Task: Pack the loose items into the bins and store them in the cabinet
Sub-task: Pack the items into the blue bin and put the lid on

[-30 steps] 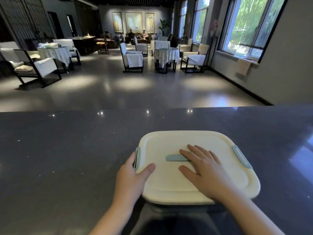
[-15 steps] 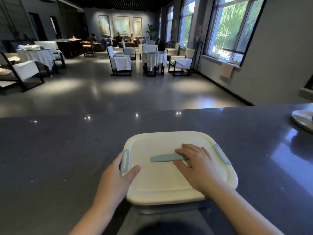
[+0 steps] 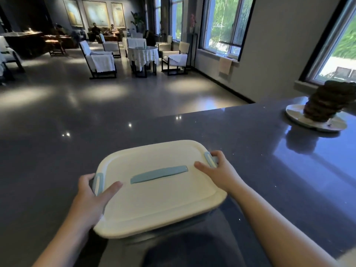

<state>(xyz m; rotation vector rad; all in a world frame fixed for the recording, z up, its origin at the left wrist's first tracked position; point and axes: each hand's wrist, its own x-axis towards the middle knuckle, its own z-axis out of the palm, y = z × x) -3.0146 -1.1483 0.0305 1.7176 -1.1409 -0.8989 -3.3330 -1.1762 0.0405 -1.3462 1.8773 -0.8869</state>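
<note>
A storage bin with a cream lid [image 3: 154,199] sits on the dark counter [image 3: 57,170] right in front of me. The lid has a light blue handle bar [image 3: 159,174] across its middle and a blue clip on each short side. My left hand [image 3: 92,197] grips the left edge, thumb on the lid, fingers curled round the left clip [image 3: 97,183]. My right hand [image 3: 217,172] grips the right edge, thumb on the lid, fingers wrapped round the right clip [image 3: 209,159]. The bin's contents are hidden under the lid.
A white plate [image 3: 316,122] bearing a dark stacked ornament [image 3: 327,101] stands at the counter's far right. Beyond the counter lies a polished floor with armchairs, a cloth-covered round table [image 3: 143,54] and seated people at the back. Windows line the right wall.
My right hand left the handle bar in the lid's middle and took hold of the right clip. My left hand stays on the left clip. The view swung right, bringing the plate in.
</note>
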